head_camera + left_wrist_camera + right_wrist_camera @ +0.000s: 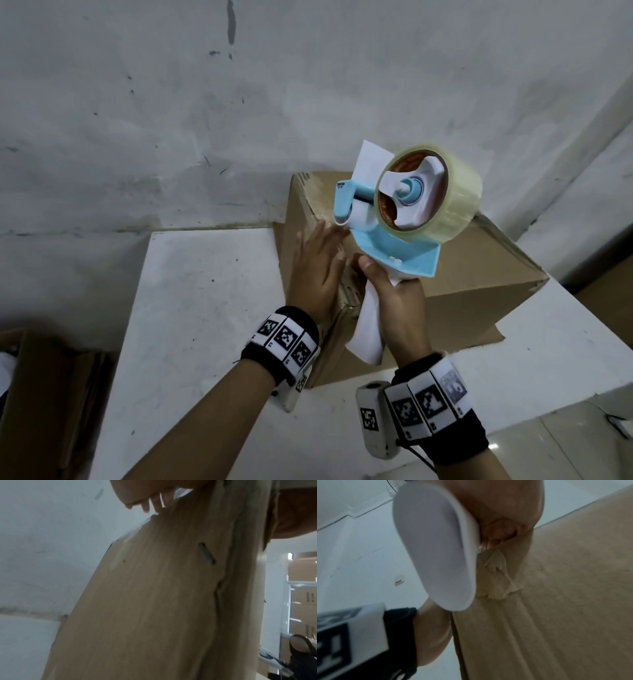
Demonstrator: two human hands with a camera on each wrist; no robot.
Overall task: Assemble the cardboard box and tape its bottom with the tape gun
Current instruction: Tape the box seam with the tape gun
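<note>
A brown cardboard box [479, 274] stands on the white table [205, 308], its taped bottom face turned up. My left hand [318, 263] lies flat with straight fingers against the box's left side near the upper edge; the left wrist view shows that side [154, 588] close up with the fingers [154, 505] at the top. My right hand [394, 301] grips the white handle [436, 555] of a blue and white tape gun [404, 209]. The gun carries a clear tape roll [455, 195] and is raised above the box's near corner. Crumpled tape [496, 577] sticks to the box side.
A stained white wall [171, 120] stands right behind the table. Flat cardboard [44, 394] lies stacked low at the left. More boxes on shelving [302, 601] show at the right in the left wrist view. Floor [565, 452] lies beyond the table's right edge.
</note>
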